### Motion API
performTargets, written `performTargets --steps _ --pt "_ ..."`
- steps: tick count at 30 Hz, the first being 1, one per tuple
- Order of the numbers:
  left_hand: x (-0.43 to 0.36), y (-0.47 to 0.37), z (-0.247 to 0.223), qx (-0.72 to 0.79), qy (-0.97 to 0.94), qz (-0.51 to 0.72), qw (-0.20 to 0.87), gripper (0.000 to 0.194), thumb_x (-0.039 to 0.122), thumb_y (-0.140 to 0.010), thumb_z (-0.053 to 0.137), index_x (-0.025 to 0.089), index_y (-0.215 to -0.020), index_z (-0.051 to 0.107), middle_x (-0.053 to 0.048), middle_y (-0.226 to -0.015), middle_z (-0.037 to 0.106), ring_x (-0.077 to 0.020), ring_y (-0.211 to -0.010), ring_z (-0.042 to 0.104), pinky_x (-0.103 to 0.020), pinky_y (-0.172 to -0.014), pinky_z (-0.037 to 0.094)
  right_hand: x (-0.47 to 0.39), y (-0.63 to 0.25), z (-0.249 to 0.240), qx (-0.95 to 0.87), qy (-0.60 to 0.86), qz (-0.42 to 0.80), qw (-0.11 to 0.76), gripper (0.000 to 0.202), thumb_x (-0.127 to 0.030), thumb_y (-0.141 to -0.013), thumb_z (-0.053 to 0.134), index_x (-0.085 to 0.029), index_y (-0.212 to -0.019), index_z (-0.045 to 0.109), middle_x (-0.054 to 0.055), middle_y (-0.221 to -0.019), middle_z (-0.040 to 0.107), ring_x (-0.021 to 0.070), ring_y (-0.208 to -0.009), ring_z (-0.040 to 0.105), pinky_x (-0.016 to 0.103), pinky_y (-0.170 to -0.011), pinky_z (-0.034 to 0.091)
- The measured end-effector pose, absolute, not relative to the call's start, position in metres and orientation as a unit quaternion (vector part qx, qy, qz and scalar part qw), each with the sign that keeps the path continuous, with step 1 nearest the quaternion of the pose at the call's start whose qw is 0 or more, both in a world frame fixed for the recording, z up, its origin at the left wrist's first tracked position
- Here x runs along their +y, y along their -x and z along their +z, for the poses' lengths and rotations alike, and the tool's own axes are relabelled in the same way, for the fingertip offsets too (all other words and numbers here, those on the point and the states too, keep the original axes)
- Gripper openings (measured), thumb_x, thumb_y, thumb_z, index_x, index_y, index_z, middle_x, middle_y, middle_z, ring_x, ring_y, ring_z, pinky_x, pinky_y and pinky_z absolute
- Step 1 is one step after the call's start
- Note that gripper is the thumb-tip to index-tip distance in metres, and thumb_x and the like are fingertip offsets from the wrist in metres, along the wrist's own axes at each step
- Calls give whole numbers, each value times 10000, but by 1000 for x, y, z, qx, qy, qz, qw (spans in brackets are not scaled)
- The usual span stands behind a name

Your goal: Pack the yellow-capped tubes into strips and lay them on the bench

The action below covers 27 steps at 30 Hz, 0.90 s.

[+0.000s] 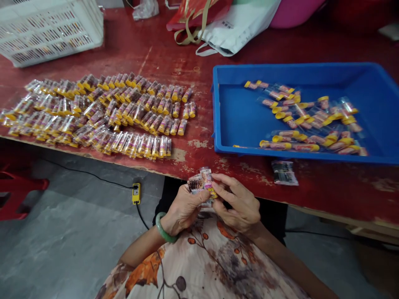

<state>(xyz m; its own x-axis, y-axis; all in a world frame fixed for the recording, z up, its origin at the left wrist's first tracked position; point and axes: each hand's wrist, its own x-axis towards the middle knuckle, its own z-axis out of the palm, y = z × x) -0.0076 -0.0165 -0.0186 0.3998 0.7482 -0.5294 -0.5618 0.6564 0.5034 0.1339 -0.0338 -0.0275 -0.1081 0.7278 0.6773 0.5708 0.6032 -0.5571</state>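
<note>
Low in front of me, just off the table's near edge, my left hand [185, 205] is closed on several flat printed plastic sleeves [195, 183]. Its thumb presses against a small yellow-ended tube [206, 178] with a pink and white printed sleeve around it. My right hand [237, 201] pinches the same tube from the right, fingers curled; its exact fingertip contact is partly hidden. In the blue tray [220, 112] to the right lie loose tubes with yellow caps [282, 145]. At the left, sleeved tubes [156, 145] lie packed in several rows.
A bundle of flat plastic sleeves [284, 172] lies at the red table's [199, 143] front edge, below the tray. A white slotted basket [56, 33] stands back left; bags [233, 29] lie at the back. A yellow power strip [136, 193] rests on the floor.
</note>
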Motion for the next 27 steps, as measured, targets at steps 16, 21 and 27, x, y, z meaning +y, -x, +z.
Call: performTargets --steps 16,21,27 --pt "9 41 -44 448 -219 483 720 316 305 -647 815 130 -891 716 -23 -795 718 -136 -673 652 -272 -673 550 39 -97 -15 -375 536 587 477 338 -275 -560 781 -174 -858 659 21 -758 693 155 -645 623 274 -576 511" --pt "18 60 -47 467 -97 555 682 306 299 -662 808 140 -877 661 -22 -789 719 -191 -692 710 -334 -675 593 96 -68 -35 -337 574 549 506 256 -259 -532 729 -164 -725 591 -38 -540 598 96 -433 487 216 -375 363" --pt "20 65 -46 455 -79 553 693 289 222 -662 807 136 -899 665 -31 -800 732 -229 -731 727 -349 -690 607 129 -54 -55 -331 592 538 501 243 -207 -497 712 -162 -684 564 -64 -483 550 69 -385 427 196 -338 305"
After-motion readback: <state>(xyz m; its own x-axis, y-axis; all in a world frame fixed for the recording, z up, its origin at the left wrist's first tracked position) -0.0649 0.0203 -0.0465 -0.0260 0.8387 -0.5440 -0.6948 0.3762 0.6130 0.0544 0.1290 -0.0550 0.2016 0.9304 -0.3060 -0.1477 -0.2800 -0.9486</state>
